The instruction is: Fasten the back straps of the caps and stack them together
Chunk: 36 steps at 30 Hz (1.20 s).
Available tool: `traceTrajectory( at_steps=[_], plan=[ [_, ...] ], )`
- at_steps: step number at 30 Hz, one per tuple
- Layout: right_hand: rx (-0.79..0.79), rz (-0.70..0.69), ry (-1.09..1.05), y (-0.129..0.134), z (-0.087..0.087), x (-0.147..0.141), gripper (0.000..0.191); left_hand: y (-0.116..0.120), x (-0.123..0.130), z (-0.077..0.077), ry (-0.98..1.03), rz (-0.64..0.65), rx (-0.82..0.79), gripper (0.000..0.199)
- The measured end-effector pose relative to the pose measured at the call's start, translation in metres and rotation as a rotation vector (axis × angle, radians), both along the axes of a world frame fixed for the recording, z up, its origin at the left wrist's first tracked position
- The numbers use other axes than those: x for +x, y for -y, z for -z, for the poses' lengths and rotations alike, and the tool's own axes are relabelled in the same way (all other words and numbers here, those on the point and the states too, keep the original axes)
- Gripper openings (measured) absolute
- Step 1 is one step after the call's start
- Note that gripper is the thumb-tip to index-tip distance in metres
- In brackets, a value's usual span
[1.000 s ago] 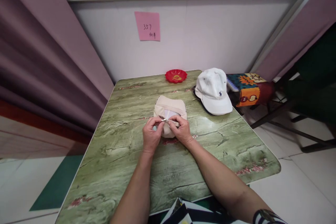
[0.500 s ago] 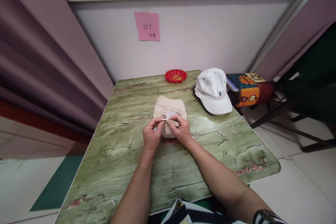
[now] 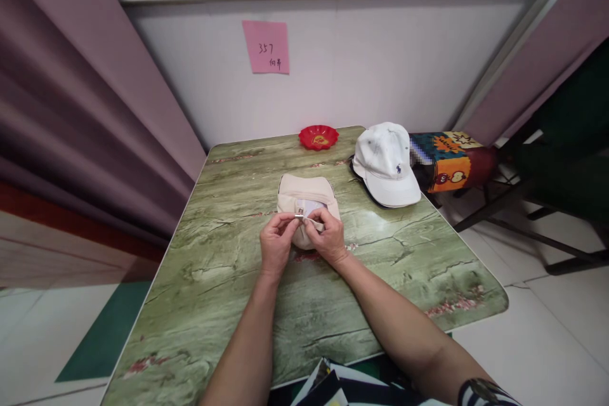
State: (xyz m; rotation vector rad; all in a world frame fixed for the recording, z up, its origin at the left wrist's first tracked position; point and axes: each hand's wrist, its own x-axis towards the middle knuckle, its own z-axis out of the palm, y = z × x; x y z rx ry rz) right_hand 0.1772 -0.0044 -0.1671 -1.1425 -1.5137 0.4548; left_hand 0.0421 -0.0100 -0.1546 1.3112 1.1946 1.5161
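A beige cap lies on the green wood-patterned table, its back opening and strap turned toward me. My left hand pinches a small metal buckle at the strap's left part. Close beside it, my right hand holds the cap's strap between thumb and fingers. The fingertips of both hands nearly meet over the opening, where a pale lining shows. How far the strap passes through the buckle is too small to tell.
At the table's right edge, a white cap rests on a dark one. A red scalloped dish stands at the back of the table. Beyond the right edge is a stool with a patterned cover. A pink note hangs on the wall.
The metal buckle shows more plainly between my fingers, tilted slightly differently. My left hand has shifted very slightly right; both hands keep their pinch.
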Motion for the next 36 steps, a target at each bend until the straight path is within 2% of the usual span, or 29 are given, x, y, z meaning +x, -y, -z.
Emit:
traceTrajectory(
  at_steps=[9,16,20,23,28,32,36],
  plan=[
    [0.024,0.023,0.037,0.0,0.001,0.001,0.011,0.0,0.0,0.001,-0.061,0.024,0.019,0.019],
    [0.005,-0.027,0.083,-0.002,0.0,0.003,0.013,-0.001,-0.001,0.003,-0.11,0.018,0.059,0.018],
    [0.026,-0.06,-0.008,-0.005,0.0,0.007,0.017,0.001,-0.002,-0.003,-0.246,0.026,0.183,0.012],
    [-0.029,-0.108,-0.108,-0.008,0.001,0.009,0.018,0.002,-0.002,-0.008,-0.345,0.016,0.245,0.01],
    [-0.123,-0.158,-0.219,-0.012,0.002,0.011,0.02,0.003,0.0,-0.007,-0.356,0.0,0.216,0.011],
    [-0.174,-0.193,-0.265,-0.014,0.003,0.011,0.023,0.002,0.003,0.0,-0.245,-0.021,0.124,0.024],
    [-0.265,-0.232,-0.308,-0.013,0.003,0.011,0.025,0.0,0.002,0.004,-0.232,-0.061,0.14,0.04]
  ],
)
